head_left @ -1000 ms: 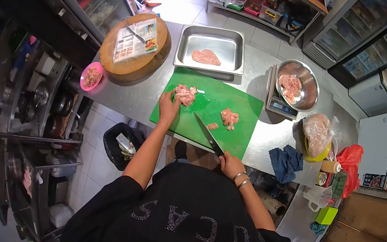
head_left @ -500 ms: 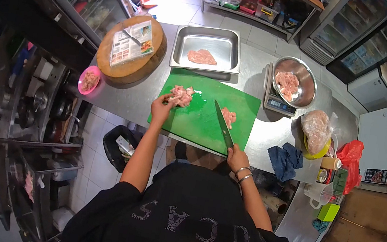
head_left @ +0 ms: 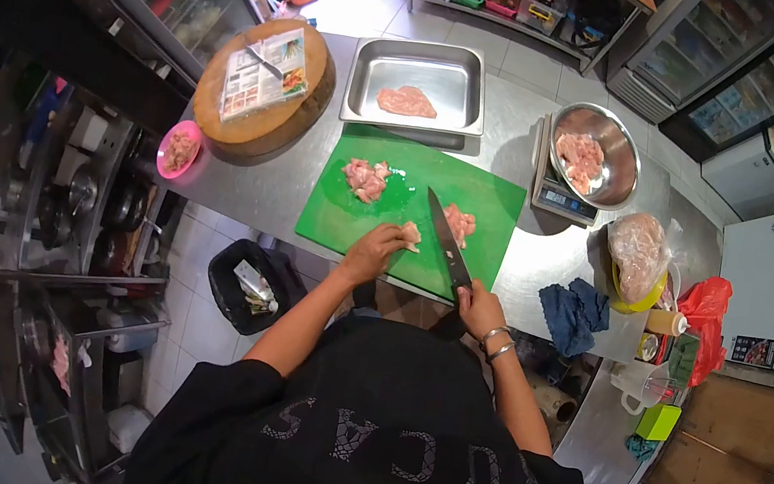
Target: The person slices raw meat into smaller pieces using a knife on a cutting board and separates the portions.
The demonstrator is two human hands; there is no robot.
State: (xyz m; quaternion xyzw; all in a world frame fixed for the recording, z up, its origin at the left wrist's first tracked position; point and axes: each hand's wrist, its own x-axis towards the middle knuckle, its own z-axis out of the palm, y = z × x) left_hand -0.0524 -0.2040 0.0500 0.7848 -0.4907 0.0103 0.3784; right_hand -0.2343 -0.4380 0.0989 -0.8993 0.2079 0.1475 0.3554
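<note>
On the green cutting board (head_left: 339, 224), my left hand (head_left: 373, 252) pinches a small piece of raw meat (head_left: 410, 235) near the board's front edge. My right hand (head_left: 479, 310) grips the handle of a kitchen knife (head_left: 447, 236), its blade pointing away from me and lying just left of a small pile of cut meat (head_left: 459, 223). A larger pile of meat pieces (head_left: 365, 180) rests at the board's left side. Behind the board, a steel tray (head_left: 358, 85) holds one flat slab of meat (head_left: 407, 100).
To the right, a steel bowl (head_left: 625, 168) with meat pieces sits on a scale (head_left: 565, 201). A bagged lump of meat (head_left: 637, 249) and a blue cloth (head_left: 574, 316) are nearer. At left are a round wooden block (head_left: 312, 109) with a small knife (head_left: 266, 62) and a pink bowl (head_left: 164, 161).
My left hand has left the larger meat pile and moved right and toward me, now holding a meat piece. The knife remains in my right hand, almost in the same spot.
</note>
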